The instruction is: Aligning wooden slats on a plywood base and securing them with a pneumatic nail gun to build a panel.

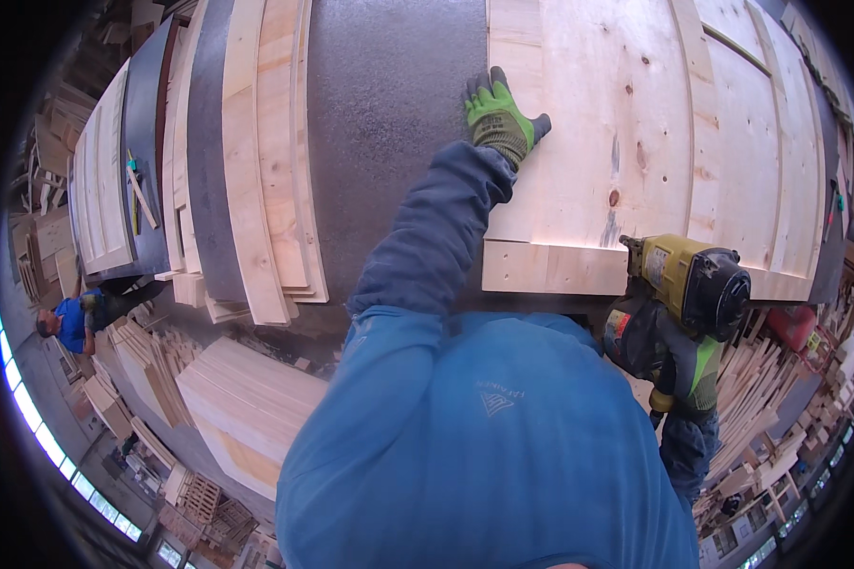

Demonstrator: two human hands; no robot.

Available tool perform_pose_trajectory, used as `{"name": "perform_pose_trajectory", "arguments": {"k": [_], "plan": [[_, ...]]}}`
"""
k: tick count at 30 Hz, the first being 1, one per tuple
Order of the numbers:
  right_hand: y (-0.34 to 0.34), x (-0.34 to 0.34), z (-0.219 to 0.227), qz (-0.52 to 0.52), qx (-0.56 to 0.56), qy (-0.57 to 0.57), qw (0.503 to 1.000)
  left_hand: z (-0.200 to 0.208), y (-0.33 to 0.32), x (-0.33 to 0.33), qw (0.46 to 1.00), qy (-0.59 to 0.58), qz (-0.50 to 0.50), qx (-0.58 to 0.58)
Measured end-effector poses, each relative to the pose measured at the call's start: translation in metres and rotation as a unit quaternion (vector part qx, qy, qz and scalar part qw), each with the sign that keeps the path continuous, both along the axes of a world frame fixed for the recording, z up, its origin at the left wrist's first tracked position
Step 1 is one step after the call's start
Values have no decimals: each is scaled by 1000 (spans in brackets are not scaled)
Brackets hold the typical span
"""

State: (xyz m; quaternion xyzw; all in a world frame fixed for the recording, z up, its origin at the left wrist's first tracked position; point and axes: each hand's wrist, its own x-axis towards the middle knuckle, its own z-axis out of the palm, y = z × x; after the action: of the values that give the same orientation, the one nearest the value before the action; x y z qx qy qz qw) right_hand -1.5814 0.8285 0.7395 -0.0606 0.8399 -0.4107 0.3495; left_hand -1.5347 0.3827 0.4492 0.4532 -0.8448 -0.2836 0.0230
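My left hand (501, 119), in a green and dark work glove, lies with its fingers spread on the left edge of a pale wooden panel (593, 123). That panel rests on a dark grey work table (389, 114) and has battens across it. My right hand (697, 372), gloved too, is wrapped round the grip of a yellow and black nail gun (669, 275). The gun's nose meets or hovers just over the batten (555, 268) along the panel's near edge; I cannot tell which. The right fingers are partly hidden by the gun.
Loose wooden boards (261, 142) lie to the left on the table. A stack of planks (247, 408) stands near my left side. Far left, a person (71, 318) in blue stands by another table end. More wood strips (745, 398) are piled at the right.
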Motion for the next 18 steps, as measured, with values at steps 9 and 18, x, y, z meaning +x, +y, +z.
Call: {"name": "perform_pose_trajectory", "arguments": {"k": [9, 18], "plan": [[-4, -13, 3, -1, 14, -1, 1000, -6, 11, -14, 1000, 12, 26, -3], [7, -44, 6, 43, 29, 9, 999, -4, 25, -42, 999, 20, 26, -22]]}}
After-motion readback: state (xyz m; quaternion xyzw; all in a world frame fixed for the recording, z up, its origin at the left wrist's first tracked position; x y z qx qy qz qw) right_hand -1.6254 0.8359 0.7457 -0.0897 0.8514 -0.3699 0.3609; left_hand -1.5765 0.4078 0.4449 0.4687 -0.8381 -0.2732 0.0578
